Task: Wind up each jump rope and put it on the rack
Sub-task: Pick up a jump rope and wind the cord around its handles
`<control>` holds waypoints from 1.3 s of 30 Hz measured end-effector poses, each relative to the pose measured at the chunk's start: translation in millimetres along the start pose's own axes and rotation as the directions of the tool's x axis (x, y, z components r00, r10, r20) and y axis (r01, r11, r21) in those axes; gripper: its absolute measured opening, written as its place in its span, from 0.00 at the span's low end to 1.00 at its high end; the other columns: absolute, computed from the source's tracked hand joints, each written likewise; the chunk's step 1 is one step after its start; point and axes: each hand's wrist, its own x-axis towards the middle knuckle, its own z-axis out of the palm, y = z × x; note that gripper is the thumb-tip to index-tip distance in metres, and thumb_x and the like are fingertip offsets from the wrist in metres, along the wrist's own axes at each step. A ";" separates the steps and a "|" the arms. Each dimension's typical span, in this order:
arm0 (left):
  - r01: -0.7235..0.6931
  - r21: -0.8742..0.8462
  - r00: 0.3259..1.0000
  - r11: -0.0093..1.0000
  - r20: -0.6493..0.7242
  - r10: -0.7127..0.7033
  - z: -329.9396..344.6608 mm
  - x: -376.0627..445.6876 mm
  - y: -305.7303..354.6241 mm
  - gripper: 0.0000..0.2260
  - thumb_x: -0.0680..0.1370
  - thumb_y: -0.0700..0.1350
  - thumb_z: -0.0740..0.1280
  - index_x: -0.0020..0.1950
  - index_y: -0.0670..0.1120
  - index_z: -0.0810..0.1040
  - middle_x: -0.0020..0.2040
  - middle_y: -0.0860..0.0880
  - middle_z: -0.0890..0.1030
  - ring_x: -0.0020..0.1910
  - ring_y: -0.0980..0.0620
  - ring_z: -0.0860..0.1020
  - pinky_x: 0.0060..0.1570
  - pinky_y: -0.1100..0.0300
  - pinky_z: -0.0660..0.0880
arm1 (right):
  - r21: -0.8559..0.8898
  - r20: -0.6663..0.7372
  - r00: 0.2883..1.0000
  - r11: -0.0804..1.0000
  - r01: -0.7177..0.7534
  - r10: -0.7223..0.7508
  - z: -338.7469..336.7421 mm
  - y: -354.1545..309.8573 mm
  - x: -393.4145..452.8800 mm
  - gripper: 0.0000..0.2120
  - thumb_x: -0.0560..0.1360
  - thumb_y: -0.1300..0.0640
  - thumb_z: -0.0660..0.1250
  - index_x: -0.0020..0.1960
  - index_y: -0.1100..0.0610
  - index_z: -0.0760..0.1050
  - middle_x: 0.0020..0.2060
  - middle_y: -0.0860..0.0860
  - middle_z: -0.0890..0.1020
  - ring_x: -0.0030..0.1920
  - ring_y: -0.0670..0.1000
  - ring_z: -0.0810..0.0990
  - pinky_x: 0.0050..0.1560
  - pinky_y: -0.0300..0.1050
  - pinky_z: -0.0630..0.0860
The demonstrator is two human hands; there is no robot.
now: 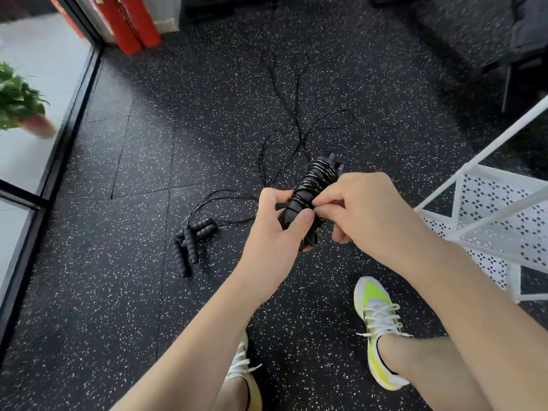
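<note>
left hand (274, 223): gripping the wound jump rope (311, 191), mid-scene
right hand (358, 207): pinching its cord
spare ropes (192, 238): on floor, left
rack (501, 215): right, just beside

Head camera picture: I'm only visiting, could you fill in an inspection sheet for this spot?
Surface: black speckled rubber floor, tile seams visible.
Job's things: wound jump rope, cord coiled round its paired handles, held above the floor; loose jump ropes lying on the floor, handles together; white perforated rack at right, visible shelves bare.
Clutter: nothing seen.
Hands: left hand grips the bundle's lower end; right hand pinches the cord against it.
Cables: loose black cord trails in loops across the floor.
Surroundings: red pads, potted plant, glass wall, yellow-white shoes.
</note>
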 end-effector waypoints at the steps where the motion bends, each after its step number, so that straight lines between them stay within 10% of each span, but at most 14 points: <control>1: 0.007 -0.011 1.000 1.000 0.000 -0.007 0.7 0.1 -0.4 0.08 0.82 0.42 0.67 0.57 0.52 0.71 0.52 0.38 0.83 0.45 0.43 0.82 0.44 0.48 0.81 | -0.016 -0.007 1.000 1.000 0.012 -0.013 0.5 -1.1 -0.1 0.08 0.80 0.57 0.68 0.44 0.52 0.84 0.30 0.51 0.82 0.23 0.44 0.79 0.35 0.45 0.78; 16: 0.124 -0.476 0.990 0.871 0.122 -0.074 -12.9 -0.9 20.9 0.11 0.84 0.38 0.62 0.67 0.40 0.70 0.61 0.32 0.80 0.49 0.36 0.81 0.46 0.46 0.79 | 0.559 -0.187 0.979 0.828 0.038 0.082 -3.5 -5.5 -8.2 0.02 0.81 0.61 0.66 0.49 0.57 0.74 0.29 0.53 0.84 0.28 0.51 0.83 0.32 0.35 0.77; 28: 0.078 -0.254 0.997 0.964 0.027 -0.074 -11.2 2.4 13.8 0.08 0.85 0.39 0.63 0.64 0.44 0.69 0.62 0.36 0.80 0.56 0.32 0.82 0.47 0.46 0.82 | -0.056 -0.267 0.925 0.963 0.265 -0.270 9.7 8.2 0.7 0.12 0.79 0.53 0.66 0.62 0.42 0.76 0.47 0.37 0.72 0.39 0.41 0.73 0.41 0.50 0.78; 34: 0.121 -0.150 0.992 0.981 0.041 -0.116 -14.5 2.6 4.5 0.07 0.84 0.37 0.64 0.61 0.44 0.70 0.60 0.37 0.80 0.54 0.34 0.83 0.48 0.44 0.83 | -0.074 -0.230 0.950 0.977 0.198 -0.210 12.6 14.6 7.7 0.04 0.77 0.53 0.71 0.50 0.45 0.78 0.47 0.38 0.78 0.43 0.42 0.77 0.45 0.53 0.78; 39: 0.099 -0.138 0.994 0.985 0.063 -0.092 -18.0 5.0 5.0 0.06 0.85 0.38 0.62 0.61 0.44 0.69 0.57 0.36 0.82 0.50 0.33 0.85 0.46 0.44 0.82 | 0.266 -0.265 0.964 0.962 0.061 0.013 16.9 12.2 8.0 0.05 0.79 0.56 0.69 0.47 0.47 0.76 0.35 0.43 0.81 0.37 0.45 0.81 0.40 0.47 0.80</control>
